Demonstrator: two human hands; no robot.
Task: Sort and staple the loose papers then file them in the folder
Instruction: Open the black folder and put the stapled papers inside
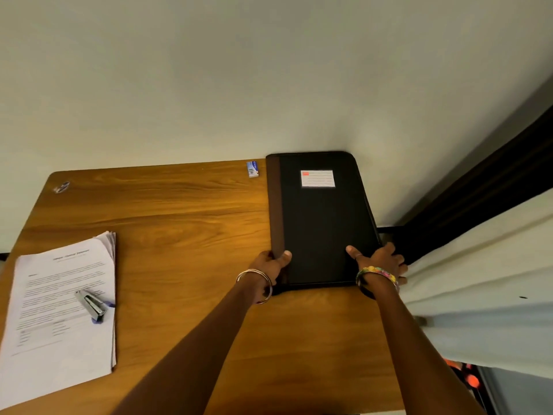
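My left hand [273, 262] and right hand [378, 260] each hold a side of the black folder [320, 223], fingers curled on it, at the table's [185, 211] far right corner. The papers [59, 301] lie by the left edge, with the stapler [91, 305] on top.

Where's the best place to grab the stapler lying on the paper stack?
Pinch the small silver metal stapler across its long narrow sides, coming from above. It lies flat and angled on the white printed paper stack, so only top and sides are open.
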